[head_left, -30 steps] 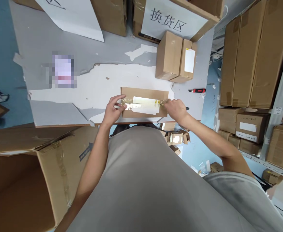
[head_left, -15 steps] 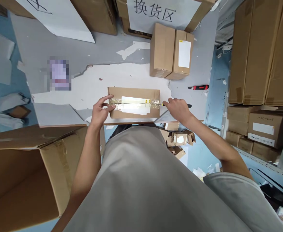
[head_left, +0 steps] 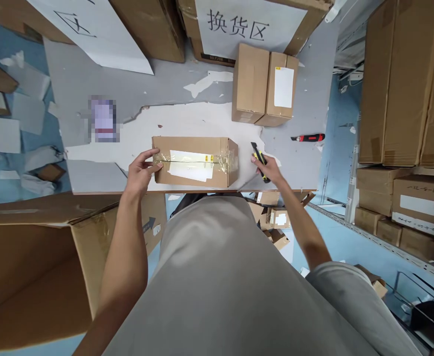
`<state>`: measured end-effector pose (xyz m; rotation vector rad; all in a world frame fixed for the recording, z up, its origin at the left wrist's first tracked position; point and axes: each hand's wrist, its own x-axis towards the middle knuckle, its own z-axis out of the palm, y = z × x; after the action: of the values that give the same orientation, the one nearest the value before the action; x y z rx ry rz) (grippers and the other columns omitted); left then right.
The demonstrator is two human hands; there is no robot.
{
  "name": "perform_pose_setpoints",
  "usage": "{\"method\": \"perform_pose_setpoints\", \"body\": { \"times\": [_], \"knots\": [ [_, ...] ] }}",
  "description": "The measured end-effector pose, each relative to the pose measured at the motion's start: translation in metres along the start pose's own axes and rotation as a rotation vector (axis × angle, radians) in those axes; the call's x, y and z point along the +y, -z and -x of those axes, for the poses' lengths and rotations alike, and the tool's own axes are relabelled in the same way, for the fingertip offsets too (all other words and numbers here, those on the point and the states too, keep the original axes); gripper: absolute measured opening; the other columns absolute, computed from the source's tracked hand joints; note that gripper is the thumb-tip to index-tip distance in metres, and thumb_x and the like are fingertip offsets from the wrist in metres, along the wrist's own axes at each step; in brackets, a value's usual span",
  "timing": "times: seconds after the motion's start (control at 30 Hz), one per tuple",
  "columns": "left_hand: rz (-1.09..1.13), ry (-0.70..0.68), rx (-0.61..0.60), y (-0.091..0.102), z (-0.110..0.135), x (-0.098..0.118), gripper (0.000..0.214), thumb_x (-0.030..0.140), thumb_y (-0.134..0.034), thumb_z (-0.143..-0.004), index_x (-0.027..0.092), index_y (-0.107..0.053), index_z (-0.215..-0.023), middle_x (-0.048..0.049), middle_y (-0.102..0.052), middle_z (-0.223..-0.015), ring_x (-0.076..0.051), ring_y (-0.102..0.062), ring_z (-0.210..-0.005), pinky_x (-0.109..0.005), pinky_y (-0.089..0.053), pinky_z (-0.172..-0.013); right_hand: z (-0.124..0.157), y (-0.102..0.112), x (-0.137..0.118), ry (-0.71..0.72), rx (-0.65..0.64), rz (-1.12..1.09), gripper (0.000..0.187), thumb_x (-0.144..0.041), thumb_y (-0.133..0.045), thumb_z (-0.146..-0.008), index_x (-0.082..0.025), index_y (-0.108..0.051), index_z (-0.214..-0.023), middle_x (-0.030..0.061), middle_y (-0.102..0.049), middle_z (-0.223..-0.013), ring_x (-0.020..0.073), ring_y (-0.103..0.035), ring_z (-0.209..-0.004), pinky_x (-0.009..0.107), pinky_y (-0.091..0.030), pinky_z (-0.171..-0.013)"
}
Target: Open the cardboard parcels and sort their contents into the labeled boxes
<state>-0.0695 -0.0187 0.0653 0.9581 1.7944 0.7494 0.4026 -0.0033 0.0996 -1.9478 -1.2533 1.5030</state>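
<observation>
A taped cardboard box (head_left: 220,146) with a white label (head_left: 190,170) lies near the front edge of the work table. Along its top seam runs a dark line through the tape and the label. My left hand (head_left: 139,173) grips the box's left end, thumb and fingers at the edge. Just off the right end, my right hand (head_left: 270,169) is closed round a black and yellow utility knife (head_left: 260,160). The knife is apart from the box and points up and away. Further right on the table lies a red and black utility knife (head_left: 309,138).
Two cardboard boxes (head_left: 252,81) stand side by side behind the taped one. Larger cartons with paper signs (head_left: 254,24) line the back. A big open carton (head_left: 86,262) is at lower left. Stacked cartons (head_left: 413,202) fill a rack on the right. A blurred purple item (head_left: 104,118) lies at left.
My right hand has drawn the knife away from the box's right end and turned it. The box has shifted left and tilted, showing its right end. My left hand keeps its hold.
</observation>
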Motion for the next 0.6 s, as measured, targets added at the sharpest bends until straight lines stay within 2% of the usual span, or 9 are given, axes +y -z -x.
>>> {"method": "perform_pose_setpoints", "body": {
  "times": [0.07, 0.13, 0.2, 0.27, 0.37, 0.47, 0.53, 0.6],
  "knots": [
    [0.015, 0.005, 0.004, 0.003, -0.002, -0.002, 0.064, 0.050, -0.089, -0.070, 0.026, -0.081, -0.128, -0.0083, -0.078, -0.116, -0.023, -0.067, -0.090, -0.044, -0.066, -0.089, -0.004, -0.037, 0.016, -0.127, 0.030, -0.195, 0.058, -0.073, -0.092, -0.085, -0.018, -0.078, -0.099, -0.0061, -0.064, -0.059, 0.0140, -0.061, -0.057, 0.024, -0.049, -0.060],
    [0.023, -0.006, 0.002, 0.003, -0.001, -0.003, 0.065, 0.046, -0.088, -0.069, 0.025, -0.080, -0.130, -0.0095, -0.079, -0.123, -0.022, -0.068, -0.092, -0.043, -0.066, -0.091, -0.001, -0.066, 0.022, -0.189, 0.035, -0.317, 0.060, -0.074, -0.095, -0.079, -0.019, -0.076, -0.097, -0.0083, -0.060, -0.055, 0.0124, -0.058, -0.055, 0.023, -0.047, -0.058],
    [0.024, -0.020, 0.005, 0.001, 0.000, -0.003, 0.066, 0.044, -0.086, -0.069, 0.024, -0.079, -0.132, -0.0102, -0.078, -0.129, -0.023, -0.069, -0.095, -0.042, -0.066, -0.093, 0.005, -0.085, 0.022, -0.204, 0.048, -0.389, 0.060, -0.070, -0.097, -0.077, -0.019, -0.076, -0.100, -0.0093, -0.062, -0.058, 0.0109, -0.056, -0.056, 0.022, -0.046, -0.058],
    [0.022, -0.030, 0.012, 0.001, 0.002, -0.002, 0.065, 0.042, -0.083, -0.070, 0.025, -0.079, -0.133, -0.0103, -0.079, -0.131, -0.024, -0.070, -0.099, -0.043, -0.066, -0.094, 0.012, -0.093, 0.019, -0.210, 0.072, -0.426, 0.059, -0.067, -0.097, -0.077, -0.019, -0.077, -0.105, -0.0092, -0.065, -0.065, 0.0098, -0.056, -0.056, 0.023, -0.047, -0.058],
    [0.018, -0.056, 0.012, 0.002, 0.003, -0.003, 0.062, 0.042, -0.081, -0.074, 0.027, -0.078, -0.133, -0.0103, -0.078, -0.135, -0.026, -0.070, -0.103, -0.043, -0.065, -0.095, 0.023, -0.093, 0.011, -0.226, 0.110, -0.448, 0.059, -0.065, -0.097, -0.076, -0.019, -0.077, -0.107, -0.0074, -0.068, -0.073, 0.0098, -0.055, -0.057, 0.024, -0.047, -0.058],
    [0.012, -0.094, -0.031, -0.003, 0.000, -0.008, 0.061, 0.044, -0.079, -0.077, 0.027, -0.074, -0.136, -0.0101, -0.077, -0.135, -0.025, -0.070, -0.104, -0.043, -0.065, -0.098, 0.036, -0.076, -0.004, -0.190, 0.193, -0.448, 0.061, -0.066, -0.098, -0.072, -0.019, -0.077, -0.106, -0.0063, -0.068, -0.073, 0.0106, -0.055, -0.057, 0.025, -0.048, -0.056],
    [0.011, -0.111, -0.085, -0.017, -0.003, -0.012, 0.062, 0.048, -0.078, -0.079, 0.028, -0.071, -0.138, -0.0098, -0.076, -0.130, -0.025, -0.071, -0.106, -0.041, -0.065, -0.098, 0.049, -0.058, -0.019, -0.133, 0.275, -0.393, 0.061, -0.067, -0.097, -0.074, -0.019, -0.077, -0.106, -0.0062, -0.065, -0.069, 0.0120, -0.055, -0.056, 0.026, -0.048, -0.056],
    [0.023, -0.111, -0.153, -0.039, -0.006, -0.018, 0.062, 0.053, -0.075, -0.082, 0.027, -0.068, -0.138, -0.0098, -0.074, -0.125, -0.024, -0.072, -0.108, -0.039, -0.065, -0.097, 0.063, -0.041, -0.038, -0.083, 0.356, -0.275, 0.059, -0.069, -0.094, -0.080, -0.019, -0.078, -0.106, -0.0054, -0.063, -0.065, 0.0148, -0.058, -0.056, 0.028, -0.050, -0.056]
  ]
}}
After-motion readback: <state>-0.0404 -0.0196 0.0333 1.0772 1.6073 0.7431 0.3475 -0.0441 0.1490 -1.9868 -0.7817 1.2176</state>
